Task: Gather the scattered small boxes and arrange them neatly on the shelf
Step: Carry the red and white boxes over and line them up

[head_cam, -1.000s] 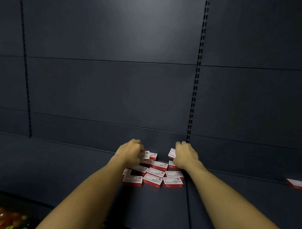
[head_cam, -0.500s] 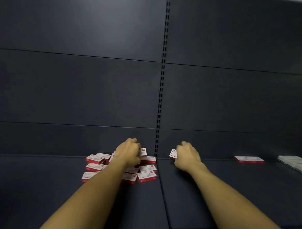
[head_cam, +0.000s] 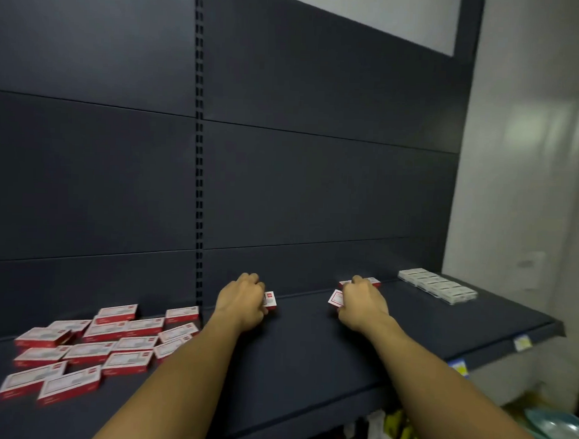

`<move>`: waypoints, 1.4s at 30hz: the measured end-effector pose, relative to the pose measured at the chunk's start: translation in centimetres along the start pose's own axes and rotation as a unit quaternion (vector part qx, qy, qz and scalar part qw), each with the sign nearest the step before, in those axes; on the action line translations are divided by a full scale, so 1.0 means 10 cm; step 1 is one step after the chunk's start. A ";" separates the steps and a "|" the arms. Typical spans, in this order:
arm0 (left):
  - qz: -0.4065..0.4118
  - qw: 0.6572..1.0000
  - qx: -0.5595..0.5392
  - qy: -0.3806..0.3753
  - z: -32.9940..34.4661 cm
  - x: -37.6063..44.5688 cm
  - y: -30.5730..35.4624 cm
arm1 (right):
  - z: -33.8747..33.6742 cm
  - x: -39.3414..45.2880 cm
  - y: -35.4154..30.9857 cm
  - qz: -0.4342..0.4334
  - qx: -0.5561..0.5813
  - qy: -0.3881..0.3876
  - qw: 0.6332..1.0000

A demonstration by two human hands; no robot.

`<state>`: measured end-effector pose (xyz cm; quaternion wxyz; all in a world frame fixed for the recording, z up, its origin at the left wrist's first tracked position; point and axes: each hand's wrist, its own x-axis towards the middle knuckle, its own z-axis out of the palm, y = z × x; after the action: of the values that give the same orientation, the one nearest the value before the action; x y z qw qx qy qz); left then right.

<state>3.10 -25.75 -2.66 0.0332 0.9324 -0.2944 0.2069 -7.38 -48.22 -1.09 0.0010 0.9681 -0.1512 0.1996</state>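
Dark shelf (head_cam: 309, 361) bearing a loose pile (head_cam: 93, 347) at left, while the left hand (head_cam: 242, 303) is gripping one red box (head_cam: 270, 300) and the right hand (head_cam: 360, 304) is pinching another (head_cam: 336, 298) beside a lone box (head_cam: 374, 282), so most arranging appears undone.

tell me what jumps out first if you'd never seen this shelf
A jumble of red and white boxes lies scattered on the dark shelf at the left. Mid-shelf, the left hand and right hand each grip one such box. A neat row of white boxes sits at the far right.
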 end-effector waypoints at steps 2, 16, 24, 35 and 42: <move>0.018 1.000 0.002 0.006 -0.03 0.09 0.26 | -0.04 -0.05 0.24 0.015 -0.007 0.001 1.000; 0.086 0.996 -0.008 0.025 -0.17 0.35 1.86 | -0.34 -0.51 1.66 0.050 -0.010 0.010 0.999; 0.089 0.995 -0.009 0.032 -0.23 0.43 2.61 | -0.45 -0.71 2.45 0.061 -0.018 0.015 0.998; 0.101 0.995 -0.003 0.023 -0.19 0.55 3.27 | -0.45 -0.72 3.13 0.038 -0.027 0.009 0.999; 0.098 0.995 0.004 0.021 -0.08 0.85 3.39 | -0.29 -0.48 3.32 0.017 -0.017 0.023 0.999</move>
<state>-10.00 -58.08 -0.48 0.0150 0.8948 -0.3828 0.2295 -22.44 -78.30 -2.20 0.0174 0.9604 -0.1713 0.2191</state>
